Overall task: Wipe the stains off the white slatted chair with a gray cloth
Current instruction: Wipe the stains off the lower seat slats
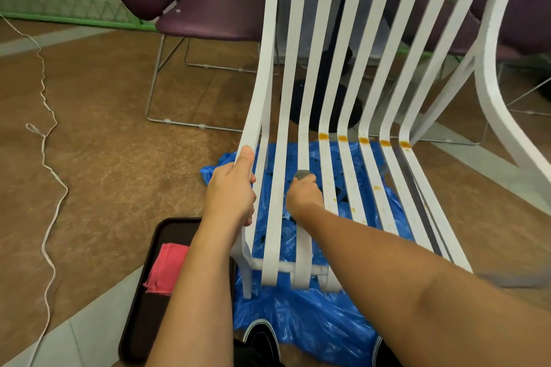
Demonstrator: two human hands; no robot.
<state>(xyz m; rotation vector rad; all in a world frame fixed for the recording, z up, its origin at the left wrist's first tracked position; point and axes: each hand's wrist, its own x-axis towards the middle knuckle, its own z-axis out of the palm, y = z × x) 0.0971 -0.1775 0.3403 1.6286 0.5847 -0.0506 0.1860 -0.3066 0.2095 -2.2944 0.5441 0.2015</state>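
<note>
Brown carpet [119, 173] covers most of the floor, with pale tile strips crossing it. On it stands the white slatted chair [489, 74], seen from its front edge, its slats running up from the seat into the curved back. A crumpled blue plastic sheet [313, 322] lies spread beneath the seat. Behind and to the left is a purple chair [208, 9] on a thin wire frame. A dark tray [143, 322] sits on the floor just left of the white chair's front leg, carrying a folded red cloth [164, 268]. The left hand [231, 191] grips the chair's leftmost side rail, fingers wrapped round it and thumb lying along its top. The right hand [304, 194] is curled around the gray cloth [302, 174], holding it against the third slat from the left, midway along the seat. Orange stains [363, 140] mark the five right-hand slats in a row at the bend, with smaller specks further down them
</note>
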